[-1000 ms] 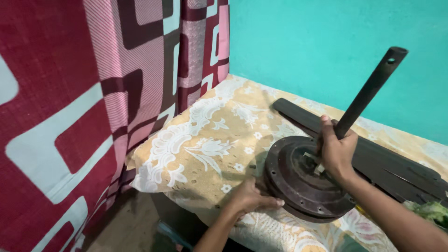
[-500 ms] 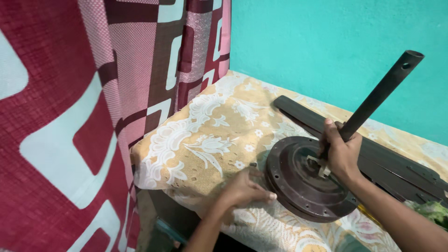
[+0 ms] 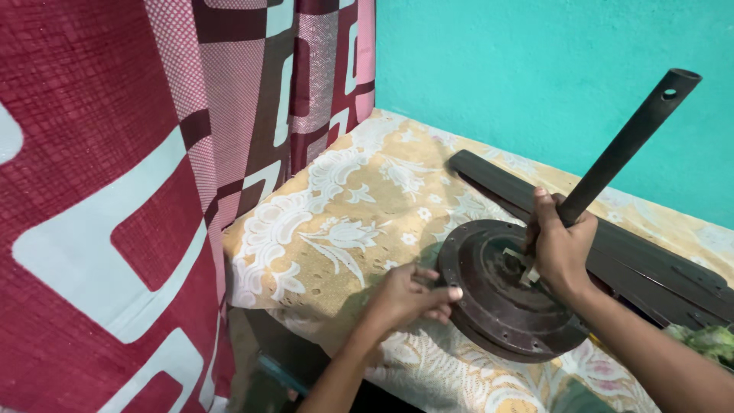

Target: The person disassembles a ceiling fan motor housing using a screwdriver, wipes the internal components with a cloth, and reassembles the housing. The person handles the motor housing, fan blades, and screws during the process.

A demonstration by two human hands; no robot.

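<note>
A dark round ceiling-fan motor housing lies flat on a table covered with a yellow floral cloth. A black downrod rises from its hub, tilted up to the right. My right hand is wrapped around the rod's lower end just above the hub. My left hand rests against the housing's left rim with fingers curled on its edge.
Long dark fan blades lie on the cloth behind the motor. A red, pink and white patterned curtain hangs close on the left. A teal wall stands behind the table. Something green sits at the right edge.
The view has shifted so the motor sits further right. My left hand has come up from the table edge onto the housing's rim. My right hand keeps its hold on the rod.
</note>
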